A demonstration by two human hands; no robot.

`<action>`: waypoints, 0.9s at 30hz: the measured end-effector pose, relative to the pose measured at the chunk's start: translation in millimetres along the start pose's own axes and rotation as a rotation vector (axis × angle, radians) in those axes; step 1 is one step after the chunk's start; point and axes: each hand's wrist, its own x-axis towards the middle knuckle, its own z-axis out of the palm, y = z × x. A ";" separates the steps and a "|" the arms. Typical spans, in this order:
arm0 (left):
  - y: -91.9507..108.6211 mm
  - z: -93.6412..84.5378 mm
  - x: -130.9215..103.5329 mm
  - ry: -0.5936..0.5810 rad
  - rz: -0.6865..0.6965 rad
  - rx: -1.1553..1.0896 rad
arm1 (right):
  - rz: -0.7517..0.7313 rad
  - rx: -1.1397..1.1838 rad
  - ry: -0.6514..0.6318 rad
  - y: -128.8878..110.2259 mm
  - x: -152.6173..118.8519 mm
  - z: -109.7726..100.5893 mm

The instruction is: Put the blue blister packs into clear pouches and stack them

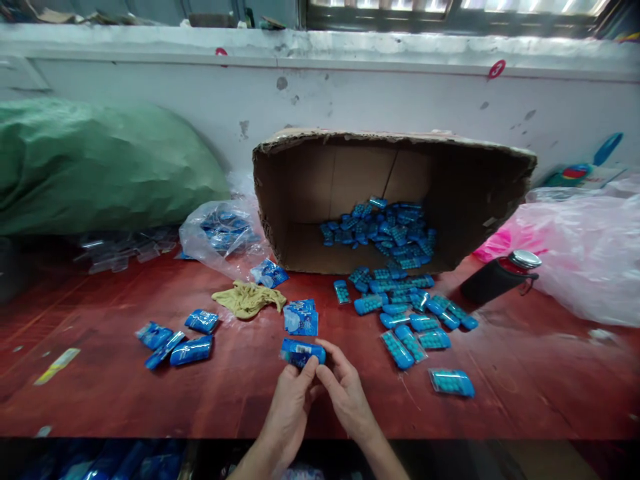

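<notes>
The blue barcoded pack (303, 353) is held in both hands at the near middle of the red tabletop (540, 400), whose near edge lies close below, so a fumbled pack could drop over it. On the far side, the cardboard box (273, 207) lies with its mouth facing the person; a bump could send more of its contents sliding out. To its right, the black-sleeved flask (487, 281) leans close to the spill and might roll into it if nudged. The left hand (294, 387) and right hand (345, 387) are curled partly closed, pinching the pack between thumbs and fingers; uneven thumb pressure could crease its printed wrap or let it twist free. The crumpled yellow cloth (247, 300), far left of the hands, could drag nearby pieces if caught. Right of the hands, a lone pellet-filled container (451, 383) lies apart from the others, where a swinging right forearm could knock it away. Just beyond the pack, the flat printed cards (301, 318) overlap, so two might be picked up together.
</notes>
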 end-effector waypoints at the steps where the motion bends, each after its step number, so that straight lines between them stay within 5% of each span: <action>1: -0.5 -2.7 1.1 0.011 0.004 0.044 | 0.015 0.022 0.016 0.2 0.3 0.6; 7: 13.4 -16.8 9.3 0.131 0.200 0.178 | 0.078 0.218 0.092 2.7 5.8 0.7; 12: 24.6 -12.7 10.6 -0.021 0.089 0.011 | 0.162 0.382 0.049 9.6 6.3 2.8; 20: 17.1 -9.1 9.2 0.090 0.028 -0.078 | 0.009 0.114 0.096 14.0 -2.6 6.5; 27: 25.2 -9.9 5.7 -0.175 -0.042 -0.033 | 0.179 0.416 -0.081 16.3 4.2 -0.8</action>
